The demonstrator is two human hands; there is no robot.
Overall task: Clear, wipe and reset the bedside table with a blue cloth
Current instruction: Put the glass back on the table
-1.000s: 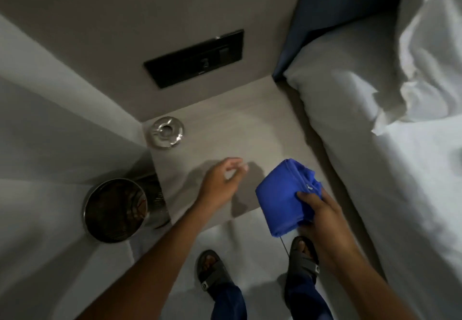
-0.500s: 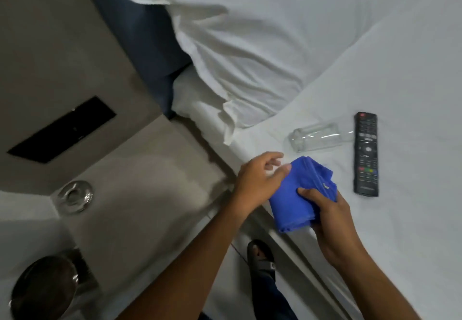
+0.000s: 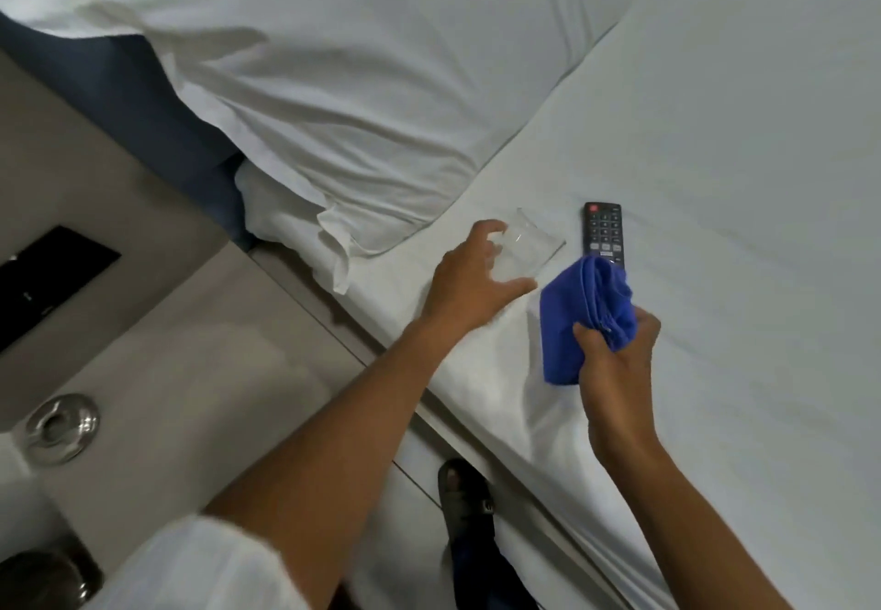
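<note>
At the far left, a black switch panel point(image 3: 45, 283) is set into the beige wall above the bedside table point(image 3: 200, 371), whose pale wood-grain top is bare apart from a round metal ashtray point(image 3: 62, 427) at its left edge. A dark round bin point(image 3: 40, 578) shows at the near left corner, below the table.

To the right of the table, a white pillow point(image 3: 362, 99) lies at the head of the bed point(image 3: 739, 180), against a blue headboard point(image 3: 119, 80). A sandalled foot point(image 3: 465, 497) stands on the floor between table and bed.

Reaching over the mattress edge, the person's left hand point(image 3: 469, 285) has its fingers and thumb spread wide around a clear drinking glass point(image 3: 522, 252), which lies on its side on the white sheet; the fingertips curl over the glass's far side and the thumb stretches along its near side, though whether they press on it cannot be told through the blur.

Just right of the glass, a black remote control point(image 3: 601, 228) lies flat on the sheet, its near end hidden behind the blue cloth point(image 3: 579, 314). The cloth is bunched and held above the bed by the right hand point(image 3: 615, 361), whose thumb and fingers are pinched tightly on its folded edge, well away from the table.
</note>
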